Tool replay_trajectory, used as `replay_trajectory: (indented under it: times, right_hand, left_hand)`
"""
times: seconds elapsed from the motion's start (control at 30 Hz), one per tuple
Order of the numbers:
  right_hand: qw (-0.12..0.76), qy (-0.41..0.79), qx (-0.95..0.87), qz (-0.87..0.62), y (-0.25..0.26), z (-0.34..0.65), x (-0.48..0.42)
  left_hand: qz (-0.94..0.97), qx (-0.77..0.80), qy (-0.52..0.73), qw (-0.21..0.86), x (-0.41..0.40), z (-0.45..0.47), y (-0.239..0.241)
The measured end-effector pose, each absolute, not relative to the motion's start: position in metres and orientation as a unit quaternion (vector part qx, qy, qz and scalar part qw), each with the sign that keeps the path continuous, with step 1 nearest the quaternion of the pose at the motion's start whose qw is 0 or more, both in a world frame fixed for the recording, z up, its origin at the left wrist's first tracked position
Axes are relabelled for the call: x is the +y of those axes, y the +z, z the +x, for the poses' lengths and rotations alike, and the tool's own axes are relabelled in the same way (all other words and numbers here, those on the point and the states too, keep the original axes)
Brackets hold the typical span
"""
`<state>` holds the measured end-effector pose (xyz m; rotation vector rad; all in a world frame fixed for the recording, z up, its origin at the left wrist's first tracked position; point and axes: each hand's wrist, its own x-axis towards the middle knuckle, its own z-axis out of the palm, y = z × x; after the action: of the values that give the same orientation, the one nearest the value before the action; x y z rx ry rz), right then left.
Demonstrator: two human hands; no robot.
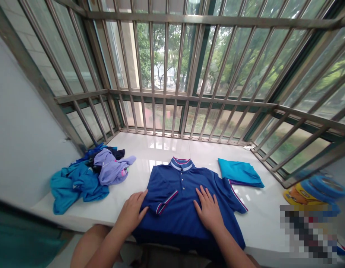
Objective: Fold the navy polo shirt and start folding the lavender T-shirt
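A dark blue polo shirt (pixel 186 201) lies face up on the white sill, its striped collar toward the window and its hem hanging over the front edge. Its left-hand sleeve is turned inward across the front; the other sleeve points out to the right. My left hand (pixel 134 206) rests at the shirt's left side, thumb apart from the fingers. On the shirt's right front, my right hand (pixel 209 210) lies flat with its fingers spread. Neither hand grips the cloth.
A heap of blue and teal clothes (pixel 77 184), with a lilac garment (pixel 112 165), lies on the left. Folded turquoise cloth (pixel 239 172) sits at the right. A yellow and blue container (pixel 312 191) stands far right. Metal window bars (pixel 186 97) enclose the white sill (pixel 150 143).
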<state>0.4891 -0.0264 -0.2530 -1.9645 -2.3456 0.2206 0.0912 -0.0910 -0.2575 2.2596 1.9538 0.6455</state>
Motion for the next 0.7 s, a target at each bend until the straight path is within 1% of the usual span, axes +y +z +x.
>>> replay_trajectory:
  times: [0.17, 0.3, 0.43, 0.5, 0.57, 0.63, 0.7]
  right_hand:
    - [0.026, 0.069, -0.763, -0.642, -0.255, 0.489, -0.026]
    - [0.028, 0.068, -0.765, -0.64, -0.259, 0.493, -0.025]
    - [0.051, 0.053, -0.75, -0.658, -0.24, 0.485, -0.01]
    - [0.088, 0.046, -0.736, -0.67, -0.22, 0.463, 0.007]
    - [0.113, 0.075, -0.747, -0.651, -0.2, 0.426, 0.027]
    - [0.096, 0.14, -0.781, -0.601, -0.186, 0.379, 0.049]
    - [0.078, 0.17, -0.793, -0.58, -0.181, 0.333, 0.07]
  left_hand:
    - [0.754, 0.612, 0.222, 0.085, -0.093, 0.049, -0.268]
    - [0.742, 0.61, 0.263, 0.093, -0.09, 0.046, -0.27]
    - [0.727, 0.609, 0.299, 0.105, -0.088, 0.048, -0.273]
    - [0.725, 0.603, 0.309, 0.122, -0.087, 0.046, -0.271]
    - [0.73, 0.593, 0.309, 0.14, -0.087, 0.043, -0.267]
    - [0.737, 0.585, 0.302, 0.155, -0.088, 0.041, -0.263]
    - [0.739, 0.582, 0.298, 0.165, -0.088, 0.04, -0.26]
